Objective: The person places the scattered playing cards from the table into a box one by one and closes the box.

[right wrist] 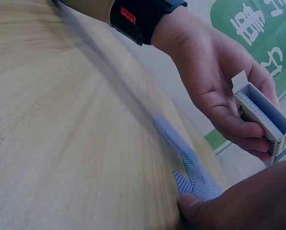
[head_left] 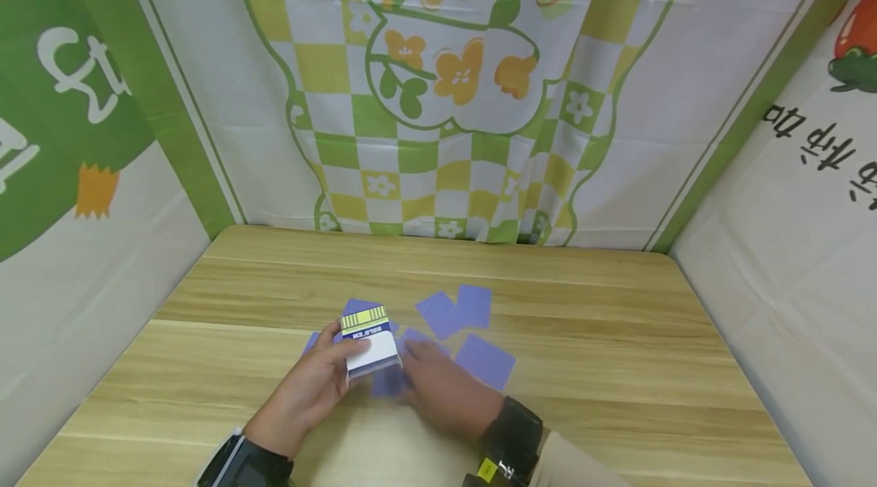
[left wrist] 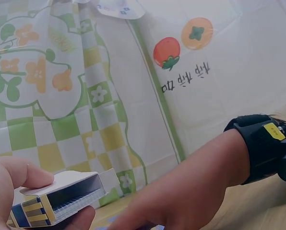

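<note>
My left hand [head_left: 318,377] grips an uncapped playing-card box [head_left: 371,354], thumb on its white face marked "HOLD'EM". A stack of cards [right wrist: 260,112] shows inside the box's open end, its flap sticking out. My right hand [head_left: 448,388], blurred in the head view, is low over the table beside the box. Its thumb [right wrist: 193,203] touches blue-patterned playing cards [right wrist: 200,179] in the right wrist view; its other fingers are hidden there. Several blue-backed cards lie around the hands, including one at the right [head_left: 485,361] and an overlapping pair behind [head_left: 474,307].
The wooden table [head_left: 603,335] carries the scattered cards near its middle. Printed cloth [head_left: 438,167] hangs along its back edge, with further cloth panels at the left [head_left: 151,243] and right [head_left: 774,259]. Dark straps [head_left: 514,426] wrap both wrists.
</note>
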The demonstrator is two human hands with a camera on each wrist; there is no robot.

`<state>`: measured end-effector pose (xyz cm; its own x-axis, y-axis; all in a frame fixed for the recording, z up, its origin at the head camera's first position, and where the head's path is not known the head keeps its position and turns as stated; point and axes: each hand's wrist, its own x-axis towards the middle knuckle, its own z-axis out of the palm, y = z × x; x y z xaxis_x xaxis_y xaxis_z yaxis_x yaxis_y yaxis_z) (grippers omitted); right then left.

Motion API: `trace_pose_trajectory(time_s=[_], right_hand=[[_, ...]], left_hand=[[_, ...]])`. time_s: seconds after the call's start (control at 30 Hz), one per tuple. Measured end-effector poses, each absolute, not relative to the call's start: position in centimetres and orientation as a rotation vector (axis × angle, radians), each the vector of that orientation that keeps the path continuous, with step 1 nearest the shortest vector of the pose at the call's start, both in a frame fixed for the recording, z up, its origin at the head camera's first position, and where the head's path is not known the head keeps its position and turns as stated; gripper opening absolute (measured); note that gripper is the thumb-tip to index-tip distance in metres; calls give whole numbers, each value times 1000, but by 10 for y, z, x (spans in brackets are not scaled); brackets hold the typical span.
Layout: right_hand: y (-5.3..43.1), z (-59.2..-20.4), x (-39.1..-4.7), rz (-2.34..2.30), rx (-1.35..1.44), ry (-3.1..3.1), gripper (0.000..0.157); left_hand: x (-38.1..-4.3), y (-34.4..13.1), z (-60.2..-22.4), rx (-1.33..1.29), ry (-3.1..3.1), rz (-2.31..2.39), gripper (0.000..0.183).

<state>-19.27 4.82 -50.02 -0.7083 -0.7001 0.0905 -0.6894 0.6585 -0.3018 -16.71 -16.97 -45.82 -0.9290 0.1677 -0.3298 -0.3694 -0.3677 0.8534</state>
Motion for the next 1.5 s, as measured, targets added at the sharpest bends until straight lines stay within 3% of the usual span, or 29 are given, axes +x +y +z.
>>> trace_pose_trajectory(time_s=[0.67, 1.07, 1.5], right_hand=[[60, -488, -188, -331, -1647, 2650, 33], [66, -468, -184, -259, -1182, 2618, 63], [69, -461, -182, -115, -1228, 2565, 75]], left_hand=[[-167, -170, -458, -250, 1534, 2331, 79], [-167, -168, -456, -270, 1544, 2320, 91], [-168, -167, -458, -261, 1550, 2312, 93]])
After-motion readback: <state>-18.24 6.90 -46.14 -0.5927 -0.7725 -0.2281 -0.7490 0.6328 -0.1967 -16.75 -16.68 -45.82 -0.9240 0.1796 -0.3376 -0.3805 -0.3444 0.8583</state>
